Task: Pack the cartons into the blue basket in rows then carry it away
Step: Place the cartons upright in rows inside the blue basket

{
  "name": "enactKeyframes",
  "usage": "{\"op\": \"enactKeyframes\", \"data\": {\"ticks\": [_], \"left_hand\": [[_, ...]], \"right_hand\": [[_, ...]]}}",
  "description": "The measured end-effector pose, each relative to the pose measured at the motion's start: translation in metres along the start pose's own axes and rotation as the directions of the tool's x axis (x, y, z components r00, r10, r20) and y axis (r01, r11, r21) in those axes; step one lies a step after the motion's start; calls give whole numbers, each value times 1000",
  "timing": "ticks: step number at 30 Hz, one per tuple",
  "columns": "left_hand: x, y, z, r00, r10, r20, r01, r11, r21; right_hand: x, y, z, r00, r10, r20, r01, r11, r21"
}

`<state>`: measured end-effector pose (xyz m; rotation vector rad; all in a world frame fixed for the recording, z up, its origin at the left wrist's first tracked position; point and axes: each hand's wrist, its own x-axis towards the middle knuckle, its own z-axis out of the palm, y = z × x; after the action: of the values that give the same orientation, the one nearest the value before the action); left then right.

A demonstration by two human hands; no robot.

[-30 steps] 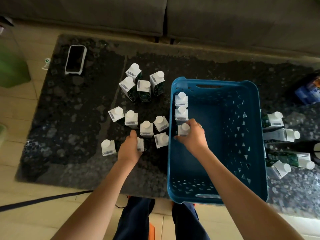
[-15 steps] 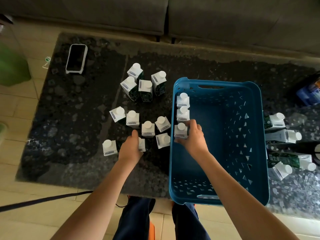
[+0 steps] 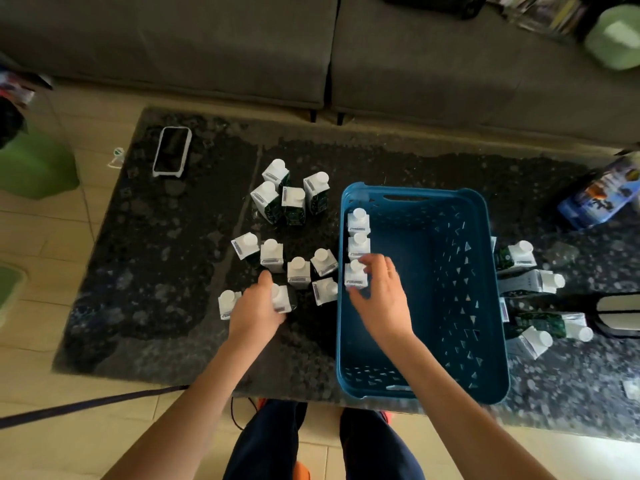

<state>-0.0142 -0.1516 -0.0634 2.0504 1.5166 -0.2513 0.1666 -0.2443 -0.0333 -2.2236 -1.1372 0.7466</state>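
The blue basket [image 3: 498, 306] stands on the dark stone table, right of centre. Three white-capped cartons stand in a row along its inner left wall, the rear one [image 3: 358, 218] nearest the sofa. My right hand [image 3: 381, 299] reaches into the basket, thumb and fingers around the third carton [image 3: 354, 276] in that row. My left hand [image 3: 254, 308] is outside the basket, closed around an upright carton [image 3: 283, 299] on the table. Several loose cartons [image 3: 298, 271] stand just beyond it, and another cluster [image 3: 289, 199] stands further back.
Several cartons [image 3: 526, 282] lie on their sides right of the basket. A phone [image 3: 172, 151] lies at the table's far left and a blue packet [image 3: 602, 195] at the far right. A grey sofa [image 3: 311, 46] runs behind. A green bin [image 3: 31, 164] stands on the floor.
My right hand has settled the third carton against the basket's left wall, behind the other two. My left hand has stayed on its carton.
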Motion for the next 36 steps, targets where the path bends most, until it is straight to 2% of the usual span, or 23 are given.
{"op": "enactKeyframes", "data": {"ticks": [2,4,6,9,11,13,14,15,17,19,20,23,25,28,30,31,34,36], "left_hand": [[-7,11,-23,999,37,-12,-37,999,2],[-13,27,-46,997,79,-13,-79,997,25],[-20,44,-64,991,130,-25,-129,991,37],[-24,59,-82,972,217,-90,-216,976,14],[-20,62,-88,951,288,-111,-302,942,-144],[-15,67,-89,945,321,-63,-318,859,-400],[-12,69,-85,943,330,-28,-303,824,-479],[-9,71,-79,939,343,-9,-306,825,-475],[-1,78,-62,918,393,-45,-388,874,-291],[5,89,-43,875,474,-95,-483,868,-118],[8,97,-34,847,526,-73,-530,847,-44],[15,127,-3,778,618,112,-625,741,245],[24,143,17,805,550,221,-588,693,417],[41,158,44,877,404,261,-481,711,514],[49,158,58,892,436,117,-422,710,564],[50,158,59,907,406,115,-392,712,583],[56,152,72,888,456,54,-407,725,556],[48,154,65,883,460,93,-424,697,578]], "right_hand": [[0,-22,0,982,-102,161,107,994,-23],[3,-43,5,932,-155,328,178,983,-42],[7,-57,11,901,-197,387,239,969,-62],[12,-63,7,933,-217,289,223,975,13],[12,-60,-8,963,-162,215,135,982,134],[6,-50,-25,990,-79,116,46,964,261],[1,-42,-33,997,-29,66,7,947,323],[-4,-33,-42,1000,14,21,-21,930,367],[-15,-12,-59,996,76,-51,-51,921,386],[-24,10,-74,987,132,-87,-92,925,368],[-28,21,-79,982,164,-94,-120,925,360],[-37,57,-81,976,214,-46,-194,943,270],[-38,80,-70,967,252,33,-253,944,212],[-34,104,-48,957,271,99,-285,945,163],[-32,114,-34,953,278,122,-296,940,170],[-31,117,-28,951,279,130,-300,936,183],[-28,126,-13,944,282,170,-313,930,194],[-26,129,-6,934,291,206,-330,924,195]]}}
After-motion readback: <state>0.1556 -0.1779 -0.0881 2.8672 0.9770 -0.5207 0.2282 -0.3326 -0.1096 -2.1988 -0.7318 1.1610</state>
